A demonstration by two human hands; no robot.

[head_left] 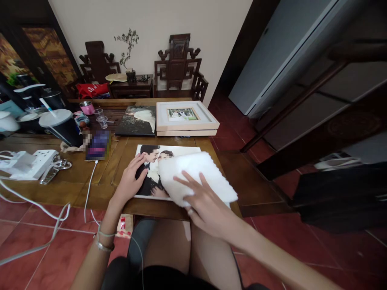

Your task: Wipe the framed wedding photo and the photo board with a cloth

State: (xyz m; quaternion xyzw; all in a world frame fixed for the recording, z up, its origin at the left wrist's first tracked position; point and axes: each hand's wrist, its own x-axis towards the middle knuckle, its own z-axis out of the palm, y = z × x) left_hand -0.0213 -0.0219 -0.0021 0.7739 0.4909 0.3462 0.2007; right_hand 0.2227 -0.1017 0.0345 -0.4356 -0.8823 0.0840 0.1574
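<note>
A large wedding photo print lies flat near the front edge of the low wooden table. My left hand rests open on the print's left side, fingers spread flat, holding it down. My right hand lies on a folded white cloth that covers the print's right half, fingers stretched over the cloth and pressing it onto the picture. The lower right corner of the print is hidden under the cloth and my hand.
Farther back lie a dark photo print and a white framed picture. On the left are a phone on a white cable, a power strip, a lidded cup and small cups. Carved chairs stand at the wall.
</note>
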